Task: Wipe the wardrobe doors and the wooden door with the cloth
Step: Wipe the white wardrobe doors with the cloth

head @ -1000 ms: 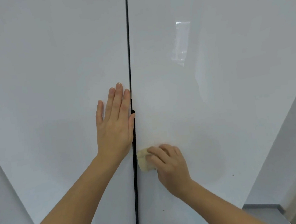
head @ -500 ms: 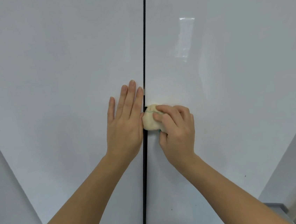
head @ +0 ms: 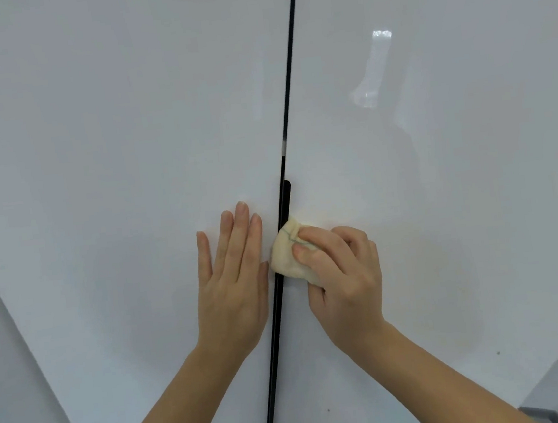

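From your right hand point(head: 342, 273) and the cloth point(head: 287, 255) it grips, the right wardrobe door point(head: 458, 192) lies bare toward 12, 3 and 6 o'clock, open to a pass. At 9 o'clock your left hand point(head: 232, 285) lies flat on the left wardrobe door point(head: 93, 162), just beside the dark gap point(head: 287, 90), blocking that way.

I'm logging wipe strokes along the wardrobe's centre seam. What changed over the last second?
The right hand, gripping the cloth, slid up the inner edge of the right door, from below the left hand to level with it, so the cloth now overlaps the dark handle slot. The left hand stayed flat on the left door; the grip on the cloth was kept.
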A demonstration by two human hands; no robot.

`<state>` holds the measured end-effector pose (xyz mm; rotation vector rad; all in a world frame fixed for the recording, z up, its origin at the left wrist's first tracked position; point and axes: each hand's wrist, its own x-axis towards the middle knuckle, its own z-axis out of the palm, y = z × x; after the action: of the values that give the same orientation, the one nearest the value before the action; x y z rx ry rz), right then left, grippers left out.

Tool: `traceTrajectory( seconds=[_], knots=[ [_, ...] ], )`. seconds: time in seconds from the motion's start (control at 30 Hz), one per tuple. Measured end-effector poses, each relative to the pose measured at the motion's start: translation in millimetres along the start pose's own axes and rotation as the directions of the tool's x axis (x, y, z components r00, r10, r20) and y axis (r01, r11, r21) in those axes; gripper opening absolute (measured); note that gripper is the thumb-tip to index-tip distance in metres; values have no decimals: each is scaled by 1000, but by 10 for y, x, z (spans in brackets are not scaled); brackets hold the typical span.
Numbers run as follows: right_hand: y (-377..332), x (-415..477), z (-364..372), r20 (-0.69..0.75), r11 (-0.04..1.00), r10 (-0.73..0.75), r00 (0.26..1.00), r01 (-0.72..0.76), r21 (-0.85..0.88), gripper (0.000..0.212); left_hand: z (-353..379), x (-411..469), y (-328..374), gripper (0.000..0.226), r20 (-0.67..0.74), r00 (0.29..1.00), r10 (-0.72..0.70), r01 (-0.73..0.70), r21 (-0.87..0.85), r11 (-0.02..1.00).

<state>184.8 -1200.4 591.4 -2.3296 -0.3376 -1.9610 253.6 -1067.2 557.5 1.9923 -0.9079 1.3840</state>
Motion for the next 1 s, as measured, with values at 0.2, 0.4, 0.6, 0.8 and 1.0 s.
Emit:
traceTrajectory(
  seconds=[0.2, 0.4, 0.6, 0.8, 1.0],
  knots=[
    [19, -241, -14, 62, 997, -69, 996, 71, -30, 38, 184, -560, 64, 52, 7, 999, -40, 40, -8, 999],
    [68, -501, 34, 50, 987, -159, 986, 160, -12, 26, 507, -969, 115, 51, -71, 992, -105, 103, -31, 994],
    [49, -988, 158, -8, 978, -204, 979, 203, -38, 27, 724, -1215, 166, 55, -116, 983, -139, 127, -105, 986],
    [73, -1511, 216, 53, 955, -291, 955, 293, -46, 27, 956, -1656, 152, 58, -161, 978, -134, 112, -140, 984],
    [130, -1843, 276, 29, 921, -372, 928, 373, -109, 20, 1164, -1810, 169, 60, -225, 957, -182, 150, -154, 977]
  ],
)
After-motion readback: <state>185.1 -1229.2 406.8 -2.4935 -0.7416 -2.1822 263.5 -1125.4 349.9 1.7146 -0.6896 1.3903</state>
